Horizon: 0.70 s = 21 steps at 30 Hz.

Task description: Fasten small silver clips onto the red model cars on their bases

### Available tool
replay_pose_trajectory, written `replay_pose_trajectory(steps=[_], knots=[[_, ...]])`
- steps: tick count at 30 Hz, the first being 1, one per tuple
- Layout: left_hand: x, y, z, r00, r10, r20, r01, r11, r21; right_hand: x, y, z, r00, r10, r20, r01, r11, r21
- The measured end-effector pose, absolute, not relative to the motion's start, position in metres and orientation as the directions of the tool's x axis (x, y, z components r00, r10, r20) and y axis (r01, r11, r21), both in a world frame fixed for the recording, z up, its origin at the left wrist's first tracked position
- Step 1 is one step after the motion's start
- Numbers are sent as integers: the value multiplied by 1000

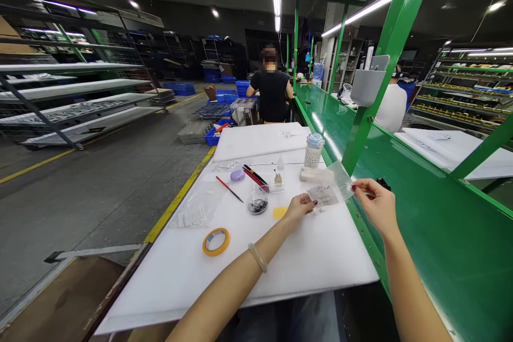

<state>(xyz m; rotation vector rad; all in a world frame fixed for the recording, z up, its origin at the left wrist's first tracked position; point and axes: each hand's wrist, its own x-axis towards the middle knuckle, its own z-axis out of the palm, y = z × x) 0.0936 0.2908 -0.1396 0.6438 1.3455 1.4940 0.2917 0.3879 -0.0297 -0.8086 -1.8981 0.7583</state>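
- Plastic bag (342, 179), clear and thin, is held up above the right edge of a white worktable (316, 259), with a slip of writing (326, 196) against it (whether the slip lies inside the bag or behind it, one cannot tell).
- Left hand (297, 209), a pale bracelet (257, 257) at its wrist, pinches the near end of the slip between thumb and fingers.
- Right hand (377, 204) grips the bag's far corner in a narrow pinch, out over the rim of a long green bench (441, 235).
- Beside the left hand, a yellow note (279, 214) lies flat; next to it sits a round dish (257, 205) of small black pieces.
- Behind the dish, pens (255, 175) lie in a bundle near a small bottle (278, 178), while a lidded cup (313, 154) stands upright near a white box (315, 175).
- To the left, a roll of orange tape (217, 252) lies flat, apart from a red-and-black stick (229, 189) and a purple case (238, 175).
- Beyond the table, a person in a dark shirt (274, 97) sits facing away.
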Motion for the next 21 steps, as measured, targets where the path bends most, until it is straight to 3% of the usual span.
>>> replay_pose_trajectory(steps=[21], knots=[[96,294,-147,-392,875,-285,-487,66,871,252,381,-11,-561,623,545,166,729,-664]])
